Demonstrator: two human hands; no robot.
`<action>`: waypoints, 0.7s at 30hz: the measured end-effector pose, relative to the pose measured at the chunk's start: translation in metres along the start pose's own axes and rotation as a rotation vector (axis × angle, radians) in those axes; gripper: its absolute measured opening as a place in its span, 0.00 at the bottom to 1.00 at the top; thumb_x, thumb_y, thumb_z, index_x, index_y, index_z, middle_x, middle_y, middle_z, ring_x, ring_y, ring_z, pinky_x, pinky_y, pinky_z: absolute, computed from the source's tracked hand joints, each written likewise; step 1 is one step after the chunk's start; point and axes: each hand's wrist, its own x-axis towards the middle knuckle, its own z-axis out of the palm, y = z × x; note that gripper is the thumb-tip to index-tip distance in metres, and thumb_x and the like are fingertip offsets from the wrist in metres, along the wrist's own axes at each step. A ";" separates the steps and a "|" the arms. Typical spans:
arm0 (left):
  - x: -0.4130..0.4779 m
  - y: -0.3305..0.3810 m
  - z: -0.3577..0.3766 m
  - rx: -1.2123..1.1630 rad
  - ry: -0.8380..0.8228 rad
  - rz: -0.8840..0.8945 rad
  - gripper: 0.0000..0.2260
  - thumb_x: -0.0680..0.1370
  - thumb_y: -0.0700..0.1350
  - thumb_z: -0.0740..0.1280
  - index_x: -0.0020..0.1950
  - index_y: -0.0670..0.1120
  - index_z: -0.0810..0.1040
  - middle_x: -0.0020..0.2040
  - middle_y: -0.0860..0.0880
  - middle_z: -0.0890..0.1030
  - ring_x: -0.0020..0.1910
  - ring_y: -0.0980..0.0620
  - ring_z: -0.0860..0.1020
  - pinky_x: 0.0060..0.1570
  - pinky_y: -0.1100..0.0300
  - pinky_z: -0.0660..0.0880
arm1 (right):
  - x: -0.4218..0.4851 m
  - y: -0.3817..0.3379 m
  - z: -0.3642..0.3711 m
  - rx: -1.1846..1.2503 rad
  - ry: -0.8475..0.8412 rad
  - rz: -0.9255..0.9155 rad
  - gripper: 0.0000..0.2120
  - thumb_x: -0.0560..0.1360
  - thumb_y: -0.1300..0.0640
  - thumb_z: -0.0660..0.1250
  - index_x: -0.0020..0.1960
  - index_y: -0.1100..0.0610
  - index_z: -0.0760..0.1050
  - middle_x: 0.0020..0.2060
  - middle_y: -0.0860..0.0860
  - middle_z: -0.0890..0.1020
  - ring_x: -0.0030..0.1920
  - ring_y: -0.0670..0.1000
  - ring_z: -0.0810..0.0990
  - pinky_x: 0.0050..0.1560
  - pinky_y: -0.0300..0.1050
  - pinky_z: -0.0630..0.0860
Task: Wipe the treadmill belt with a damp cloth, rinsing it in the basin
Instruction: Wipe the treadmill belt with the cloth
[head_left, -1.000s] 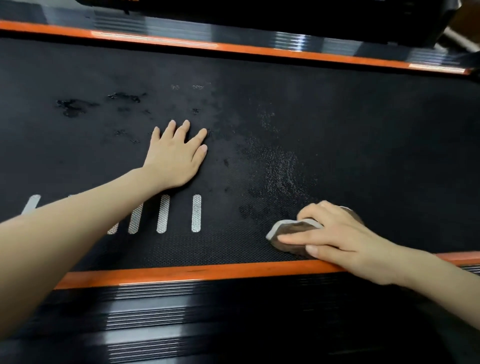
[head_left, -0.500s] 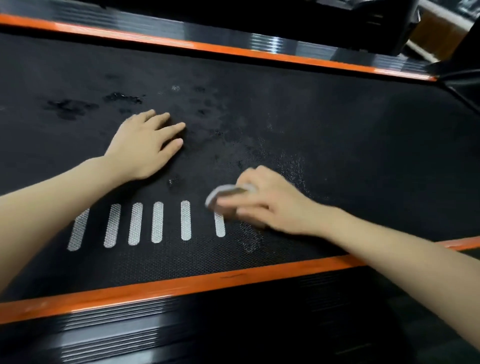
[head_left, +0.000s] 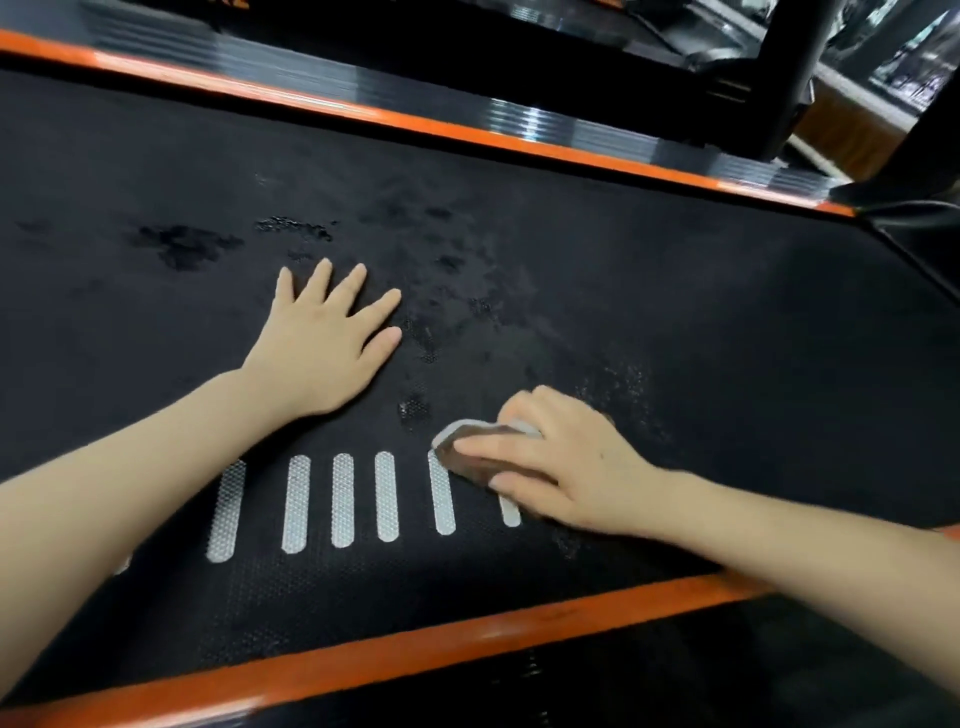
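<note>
Your right hand (head_left: 566, 462) sits at about 5 o'clock in the view. Its fingers are curled over the cloth (head_left: 467, 448), gripping it and pressing it down on the belt (head_left: 701, 312). The cloth is a brown wad with a pale edge. It shows at the hand's 10 o'clock side and lies across the top ends of the two rightmost stripes (head_left: 343, 499).

Your left hand (head_left: 327, 348) is at 10 o'clock from the right one and well apart from it. It lies flat on the belt, palm down, fingers straight and spread, holding nothing. The white stripes run in a row at its 6 o'clock, and your left forearm covers part of that row.

Dark wet patches (head_left: 182, 245) lie at 10 o'clock from the left hand. Fine speckles (head_left: 623, 384) glint just beside the right hand at its 1 o'clock.

An orange near rail (head_left: 415, 654) edges the belt at 6 o'clock and a far rail (head_left: 415, 124) at 12 o'clock. A black post (head_left: 784, 67) stands at 1 o'clock.
</note>
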 end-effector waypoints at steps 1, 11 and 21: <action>-0.001 0.001 0.000 0.000 0.005 -0.003 0.28 0.79 0.61 0.36 0.77 0.55 0.51 0.78 0.44 0.51 0.76 0.39 0.48 0.72 0.40 0.46 | 0.015 0.016 0.003 -0.048 0.013 0.017 0.17 0.79 0.44 0.55 0.63 0.48 0.73 0.45 0.55 0.75 0.41 0.55 0.72 0.44 0.48 0.70; -0.003 0.003 0.006 -0.040 0.074 0.011 0.37 0.71 0.61 0.29 0.77 0.54 0.54 0.77 0.43 0.55 0.75 0.37 0.50 0.70 0.38 0.45 | 0.054 -0.003 0.016 -0.167 0.168 0.511 0.20 0.77 0.44 0.53 0.62 0.52 0.74 0.44 0.55 0.73 0.41 0.56 0.72 0.38 0.50 0.72; -0.002 0.003 0.009 -0.082 0.120 0.014 0.36 0.73 0.61 0.31 0.76 0.53 0.58 0.76 0.42 0.58 0.75 0.36 0.52 0.70 0.37 0.47 | 0.104 0.090 0.015 -0.224 0.171 0.605 0.17 0.80 0.48 0.54 0.65 0.46 0.73 0.45 0.54 0.73 0.47 0.58 0.74 0.42 0.49 0.73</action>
